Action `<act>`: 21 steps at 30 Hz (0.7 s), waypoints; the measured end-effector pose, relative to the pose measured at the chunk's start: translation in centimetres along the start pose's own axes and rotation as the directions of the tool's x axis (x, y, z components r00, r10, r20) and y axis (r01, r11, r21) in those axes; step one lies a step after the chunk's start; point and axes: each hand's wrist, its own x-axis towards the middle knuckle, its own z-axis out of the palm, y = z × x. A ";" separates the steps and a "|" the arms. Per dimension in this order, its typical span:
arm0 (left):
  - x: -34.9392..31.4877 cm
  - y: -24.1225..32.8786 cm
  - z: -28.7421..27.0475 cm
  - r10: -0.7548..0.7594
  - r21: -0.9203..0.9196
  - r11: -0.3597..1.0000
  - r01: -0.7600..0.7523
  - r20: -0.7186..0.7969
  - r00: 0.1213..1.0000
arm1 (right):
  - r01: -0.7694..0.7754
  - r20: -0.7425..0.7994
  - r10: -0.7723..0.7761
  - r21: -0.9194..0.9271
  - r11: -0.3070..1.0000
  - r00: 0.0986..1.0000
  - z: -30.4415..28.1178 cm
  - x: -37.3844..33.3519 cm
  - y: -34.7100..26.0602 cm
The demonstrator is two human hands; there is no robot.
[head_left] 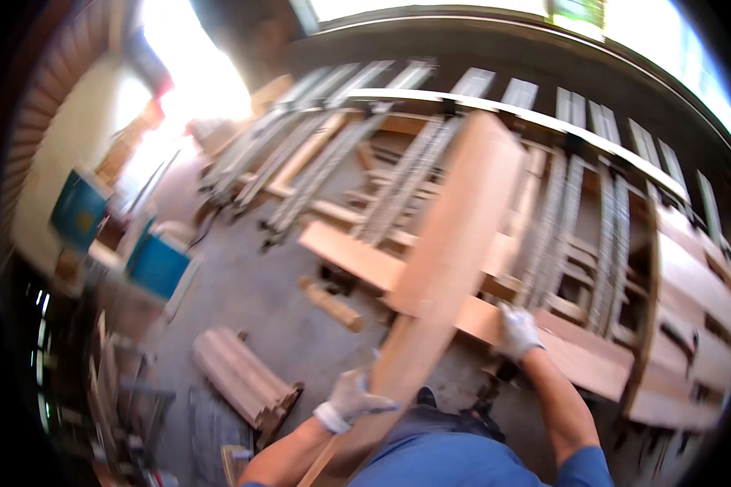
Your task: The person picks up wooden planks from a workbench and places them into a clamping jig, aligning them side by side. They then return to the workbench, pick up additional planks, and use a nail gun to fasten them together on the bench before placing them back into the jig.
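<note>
Here's my left hand [353, 399] at six o'clock, grasping the edge of the long board [455, 219], which slants from six up to one; my right hand [518, 331], at four, touches the cross plank [581, 349] (too blurred for me to tell whether it's gripping); metal rails [329, 172] spread from ten round to three; pinkish slats [240, 373] lie near seven.

Long board [455, 219] runs upper ctr to bottom ctr, over cross plank [353, 256]. Left hand [356, 399] on board's lower stretch; right hand [516, 331] at plank, R of board. Clamp bars [329, 172] in a row behind plank, upper L to far R, w/ rail [536, 118] across their upper ends. Panel [682, 252] far R. Strip stack [240, 373] on floor [260, 280], lower L.
</note>
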 end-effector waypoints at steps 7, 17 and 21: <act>-0.3 -2.5 2.6 0.030 0.233 0.972 -0.007 -0.093 0.995 | 0.025 0.139 -0.028 0.020 0.999 0.990 -2.8 0.0 -1.3; -1.6 -0.5 2.5 0.004 0.229 0.973 0.019 -0.101 0.995 | 0.028 0.182 -0.024 -0.018 0.999 0.983 -2.9 0.7 -0.8; -1.8 -1.1 2.5 -0.018 0.210 0.977 0.040 -0.108 0.994 | 0.031 0.230 -0.028 -0.011 0.999 0.973 -3.0 1.2 -1.3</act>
